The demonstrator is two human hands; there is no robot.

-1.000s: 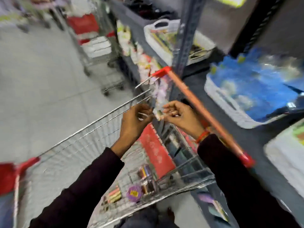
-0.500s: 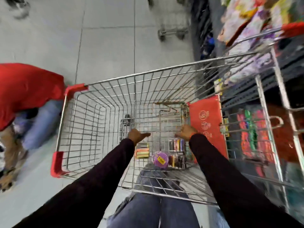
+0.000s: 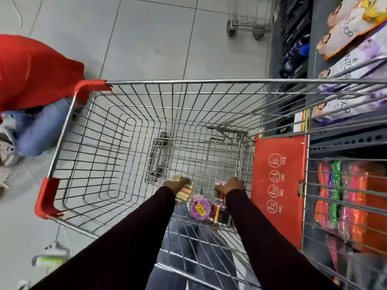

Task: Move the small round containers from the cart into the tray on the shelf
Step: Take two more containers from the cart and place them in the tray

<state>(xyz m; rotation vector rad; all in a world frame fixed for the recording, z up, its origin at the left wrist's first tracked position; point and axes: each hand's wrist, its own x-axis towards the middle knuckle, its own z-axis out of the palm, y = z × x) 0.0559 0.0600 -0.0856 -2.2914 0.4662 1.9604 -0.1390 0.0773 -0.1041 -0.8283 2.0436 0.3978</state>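
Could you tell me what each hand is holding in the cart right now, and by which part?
Left hand rests atop a pack of coloured items; right hand covers another pack. Whether either is gripped cannot be told.

Both arms, in dark sleeves, reach forward and down, side by side and nearly parallel. The left hand (image 3: 174, 184) is turned palm down with its knuckles uppermost and its fingers curled under, out of sight. The right hand (image 3: 231, 185) is posed the same way, knuckles up; whether either grip is closed cannot be told.
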